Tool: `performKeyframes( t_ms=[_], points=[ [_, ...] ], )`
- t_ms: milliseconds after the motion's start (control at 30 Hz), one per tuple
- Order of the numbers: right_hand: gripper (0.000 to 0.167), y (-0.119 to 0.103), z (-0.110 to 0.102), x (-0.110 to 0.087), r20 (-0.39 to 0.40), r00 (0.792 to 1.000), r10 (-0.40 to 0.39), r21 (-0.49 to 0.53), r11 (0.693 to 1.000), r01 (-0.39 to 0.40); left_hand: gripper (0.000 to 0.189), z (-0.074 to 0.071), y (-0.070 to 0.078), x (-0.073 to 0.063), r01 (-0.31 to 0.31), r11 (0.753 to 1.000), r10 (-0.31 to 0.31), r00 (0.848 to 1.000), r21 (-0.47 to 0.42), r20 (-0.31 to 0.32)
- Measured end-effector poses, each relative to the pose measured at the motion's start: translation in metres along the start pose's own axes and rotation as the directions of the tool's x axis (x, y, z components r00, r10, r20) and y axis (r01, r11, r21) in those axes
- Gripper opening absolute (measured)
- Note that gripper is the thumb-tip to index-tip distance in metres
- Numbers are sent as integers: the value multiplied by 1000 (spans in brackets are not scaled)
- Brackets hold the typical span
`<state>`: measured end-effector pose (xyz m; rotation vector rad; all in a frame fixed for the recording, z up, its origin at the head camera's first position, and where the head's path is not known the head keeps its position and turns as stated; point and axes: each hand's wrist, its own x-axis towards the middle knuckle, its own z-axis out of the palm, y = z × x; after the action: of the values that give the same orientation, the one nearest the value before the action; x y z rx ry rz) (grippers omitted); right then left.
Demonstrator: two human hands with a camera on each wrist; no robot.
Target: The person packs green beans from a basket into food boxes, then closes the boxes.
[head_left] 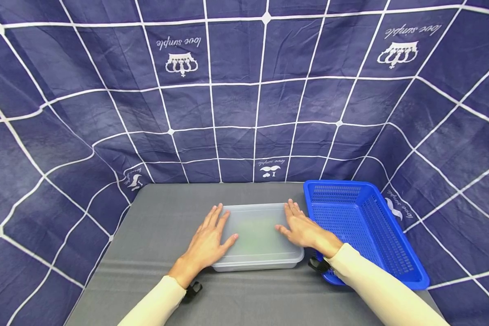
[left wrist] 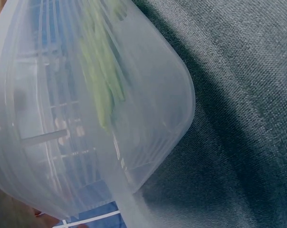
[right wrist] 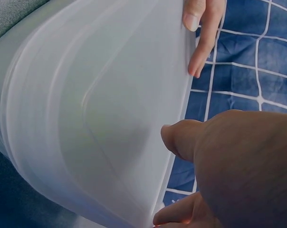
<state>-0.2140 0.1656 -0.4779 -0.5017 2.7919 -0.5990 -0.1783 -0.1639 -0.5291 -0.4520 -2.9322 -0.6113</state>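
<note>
A translucent plastic food container [head_left: 254, 265] with a flat lid [head_left: 256, 217] sits lengthwise on the grey surface. Pale green, elongated pieces [left wrist: 103, 71] show through its wall in the left wrist view. My left hand [head_left: 208, 240] rests over the lid's left edge, fingers straight and thumb pointing inward. On the opposite side my right hand [head_left: 305, 230] lies over the lid's right edge, its fingers extended too. The right wrist view shows the lid from close up, with the right thumb [right wrist: 181, 137] at its surface and left-hand fingers [right wrist: 207, 38] at the far edge.
Just right of the container stands a blue perforated plastic basket [head_left: 391, 244], partly behind my right forearm. Grey cloth [head_left: 146, 244] covers the work surface. Navy fabric [head_left: 236, 104] with white grid lines hangs at the back and both sides.
</note>
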Motion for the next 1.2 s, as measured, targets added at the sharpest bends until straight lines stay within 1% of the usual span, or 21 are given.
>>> performKeyframes(
  t_ms=[233,333,400,533,633,733,833,967,1067,1200],
  points=[
    [88,0,1,1,-2,1000,7,-21,1000,-7,84,1,-1,1,-5,1000,5,999,-1,49],
    [88,0,3,0,0,1000,10,-29,1000,-10,85,2,0,1,-12,1000,12,998,2,59],
    [87,0,3,0,-4,1000,6,-35,999,-6,86,2,-1,2,-21,1000,21,998,8,58],
    [86,1,1,1,-4,1000,-1,-31,1000,1,86,4,-2,3,-48,999,48,998,17,32],
    [84,2,-1,1,-4,1000,-3,-11,1000,3,86,5,-2,3,-56,998,56,998,20,16],
    [83,2,-2,0,-12,1000,-5,0,1000,5,87,6,-2,3,-47,999,47,999,12,16],
    [84,1,1,-3,-19,1000,-5,19,1000,5,88,6,-2,2,-21,1000,21,999,-4,30],
    [90,-4,10,-10,-22,1000,20,58,998,-18,88,7,-1,2,5,1000,-4,999,-18,45],
    [94,-7,13,-17,-18,999,37,75,997,-35,89,6,1,1,13,1000,-12,999,-18,52],
    [95,-10,16,-25,-30,999,38,86,996,-36,88,6,5,0,17,1000,-16,999,-16,38]
  ],
)
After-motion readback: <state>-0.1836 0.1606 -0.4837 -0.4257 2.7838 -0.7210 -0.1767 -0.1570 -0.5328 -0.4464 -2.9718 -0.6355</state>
